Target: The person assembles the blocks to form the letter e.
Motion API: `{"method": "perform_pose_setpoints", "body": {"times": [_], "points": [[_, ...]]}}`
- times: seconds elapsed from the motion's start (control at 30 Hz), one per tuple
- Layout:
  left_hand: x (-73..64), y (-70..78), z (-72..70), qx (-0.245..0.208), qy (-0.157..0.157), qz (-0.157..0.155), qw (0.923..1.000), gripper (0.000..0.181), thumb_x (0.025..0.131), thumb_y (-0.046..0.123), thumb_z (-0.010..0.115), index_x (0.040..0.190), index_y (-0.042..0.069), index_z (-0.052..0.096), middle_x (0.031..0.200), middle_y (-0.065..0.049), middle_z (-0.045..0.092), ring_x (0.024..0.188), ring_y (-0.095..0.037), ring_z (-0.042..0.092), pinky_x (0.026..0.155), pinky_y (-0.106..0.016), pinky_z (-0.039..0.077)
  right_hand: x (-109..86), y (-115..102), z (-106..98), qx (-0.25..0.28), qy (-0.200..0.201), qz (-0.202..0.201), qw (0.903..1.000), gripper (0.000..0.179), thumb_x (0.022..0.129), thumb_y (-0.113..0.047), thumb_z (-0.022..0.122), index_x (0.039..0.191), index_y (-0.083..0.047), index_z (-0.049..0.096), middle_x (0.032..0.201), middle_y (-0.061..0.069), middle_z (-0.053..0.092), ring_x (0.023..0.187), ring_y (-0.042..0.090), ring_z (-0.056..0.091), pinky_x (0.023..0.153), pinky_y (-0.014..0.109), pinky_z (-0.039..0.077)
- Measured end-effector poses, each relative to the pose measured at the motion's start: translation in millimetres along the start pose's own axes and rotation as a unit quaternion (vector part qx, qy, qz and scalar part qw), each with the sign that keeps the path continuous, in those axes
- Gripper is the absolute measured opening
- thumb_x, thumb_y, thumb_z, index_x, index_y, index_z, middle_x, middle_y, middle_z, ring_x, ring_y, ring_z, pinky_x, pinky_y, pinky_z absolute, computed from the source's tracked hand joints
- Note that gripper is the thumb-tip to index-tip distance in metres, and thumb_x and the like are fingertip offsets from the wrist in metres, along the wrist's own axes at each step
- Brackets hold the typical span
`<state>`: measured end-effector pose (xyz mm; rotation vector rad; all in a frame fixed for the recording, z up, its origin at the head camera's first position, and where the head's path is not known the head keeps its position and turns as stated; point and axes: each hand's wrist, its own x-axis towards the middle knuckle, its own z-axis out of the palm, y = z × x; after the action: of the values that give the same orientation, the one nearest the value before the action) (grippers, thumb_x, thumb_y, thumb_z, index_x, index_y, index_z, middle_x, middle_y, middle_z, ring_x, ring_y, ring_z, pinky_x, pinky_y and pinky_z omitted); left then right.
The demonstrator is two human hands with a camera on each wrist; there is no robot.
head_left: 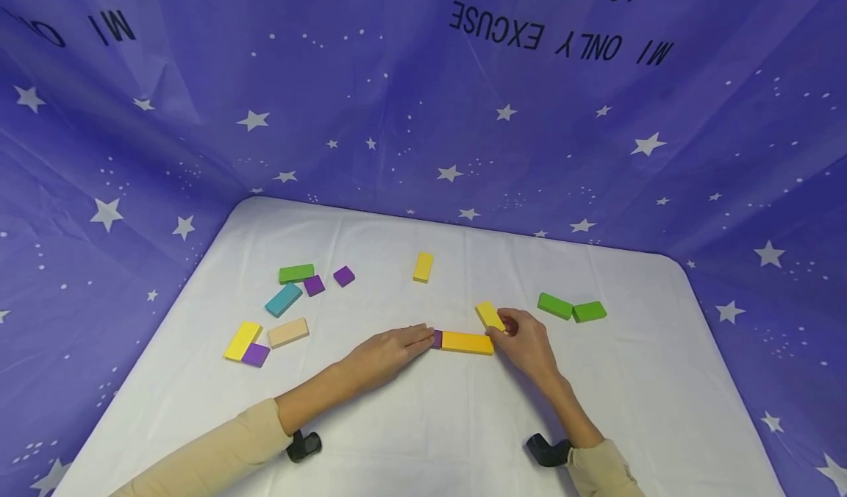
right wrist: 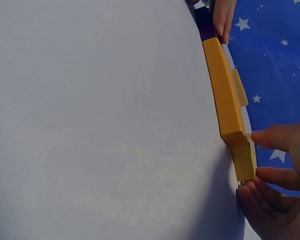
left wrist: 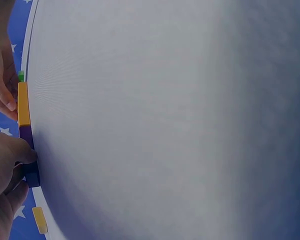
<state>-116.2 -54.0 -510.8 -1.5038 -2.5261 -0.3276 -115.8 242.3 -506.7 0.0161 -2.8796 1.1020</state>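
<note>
My left hand [head_left: 390, 351] grips a purple block [left wrist: 27, 134] between thumb and fingers; in the head view its fingers cover most of that block. An orange-yellow block [head_left: 467, 343] lies end to end with the purple one, forming a row. Over at the row's right end, my right hand [head_left: 527, 344] pinches a lighter yellow block [head_left: 488, 315], which is angled away from the row. From the right wrist, that yellow block [right wrist: 244, 161] appears right by the end of the orange-yellow block [right wrist: 221, 92], with thumb and fingers at its sides.
Behind the row lies another yellow block [head_left: 423, 267]. Two green blocks [head_left: 554, 306] are to the right. Leftward are several blocks: green [head_left: 296, 273], blue [head_left: 284, 300], tan [head_left: 288, 332], yellow [head_left: 242, 341] and purple [head_left: 344, 276]. Star-printed cloth [head_left: 397, 115] surrounds the white table [head_left: 629, 379].
</note>
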Motion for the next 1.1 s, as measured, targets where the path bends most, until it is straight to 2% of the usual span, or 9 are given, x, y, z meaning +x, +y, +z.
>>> {"method": "perform_pose_setpoints", "body": {"times": [0.2,0.47,0.67,0.9,1.1], "points": [[0.4,0.1,-1.5,-0.004,-0.013,-0.01,0.9999,0.043,0.094,0.002,0.067,0.137,0.002,0.059,0.142,-0.01,0.055,0.131,-0.022,0.051,0.104,-0.033,0.044,-3.0,6,-1,0.005,-0.001,-0.014,0.9999,0.041,0.084,-0.016,0.081,0.118,0.004,0.069,0.095,0.009,0.066,0.083,0.022,0.062,0.075,0.035,0.054],[0.9,1.8,-2.9,-0.014,-0.003,-0.004,0.9999,0.041,0.094,0.0,0.066,0.134,0.0,0.061,0.14,-0.012,0.057,0.129,-0.024,0.053,0.103,-0.034,0.045,-5.5,8,-1,0.014,0.0,-0.017,0.9998,0.041,0.084,-0.014,0.081,0.118,0.004,0.069,0.096,0.01,0.067,0.085,0.022,0.064,0.075,0.034,0.056],[1.0,2.3,-3.3,-0.01,-0.012,-0.011,0.9998,0.041,0.094,0.0,0.066,0.135,0.001,0.06,0.14,-0.012,0.057,0.13,-0.023,0.053,0.104,-0.033,0.044,-5.6,10,-2,0.023,0.004,-0.02,0.9995,0.04,0.084,-0.014,0.081,0.118,0.003,0.069,0.098,0.01,0.067,0.085,0.021,0.064,0.075,0.032,0.055],[0.7,2.5,-3.4,-0.013,-0.018,-0.013,0.9997,0.042,0.095,0.001,0.065,0.137,0.001,0.059,0.142,-0.011,0.056,0.131,-0.023,0.051,0.105,-0.033,0.044,-4.3,21,-13,0.046,0.028,-0.039,0.9978,0.037,0.086,-0.008,0.079,0.119,0.001,0.068,0.108,0.013,0.069,0.095,0.027,0.066,0.083,0.04,0.056],[1.0,2.7,-3.7,-0.016,-0.021,-0.015,0.9995,0.042,0.095,0.001,0.065,0.137,0.002,0.059,0.142,-0.01,0.055,0.132,-0.022,0.051,0.105,-0.033,0.043,0.9,35,-30,0.037,0.045,-0.044,0.9973,0.034,0.088,-0.006,0.077,0.12,0.001,0.069,0.116,0.02,0.067,0.106,0.037,0.064,0.092,0.049,0.052]]}}
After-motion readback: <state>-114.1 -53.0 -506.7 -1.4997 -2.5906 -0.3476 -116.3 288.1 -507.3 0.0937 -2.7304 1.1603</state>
